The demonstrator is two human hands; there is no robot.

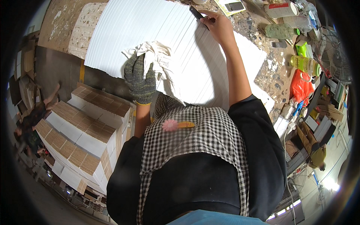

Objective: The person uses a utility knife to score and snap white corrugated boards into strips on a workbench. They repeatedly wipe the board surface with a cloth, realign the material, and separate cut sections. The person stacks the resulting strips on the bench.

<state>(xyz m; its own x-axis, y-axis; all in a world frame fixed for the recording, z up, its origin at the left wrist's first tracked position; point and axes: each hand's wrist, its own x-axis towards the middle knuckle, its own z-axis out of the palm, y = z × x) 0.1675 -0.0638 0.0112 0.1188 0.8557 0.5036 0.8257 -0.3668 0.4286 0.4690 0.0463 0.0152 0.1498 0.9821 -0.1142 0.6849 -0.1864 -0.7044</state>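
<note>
A spread of narrow white strips or boards (112,33), laid edge to edge with thin dark lines between them, covers the middle of the worktable (262,73). My left hand (139,79), in a dark grey knit glove with a yellow cuff edge, is closed on a crumpled white rag (159,56) over the near left part of the strips. Bare and reaching farther out, my right hand (219,26) grips a short black tool (195,13) near the far edge; its kind cannot be made out. That arm casts a shadow on the strips.
Along the table's right side lie a white-and-red cup (281,10), a clear green bottle (279,31), a yellow-green bottle (303,64) and a red plastic bag (301,87). Stacked white-and-brown boards (80,131) stand at the left. Other people are at far left and right.
</note>
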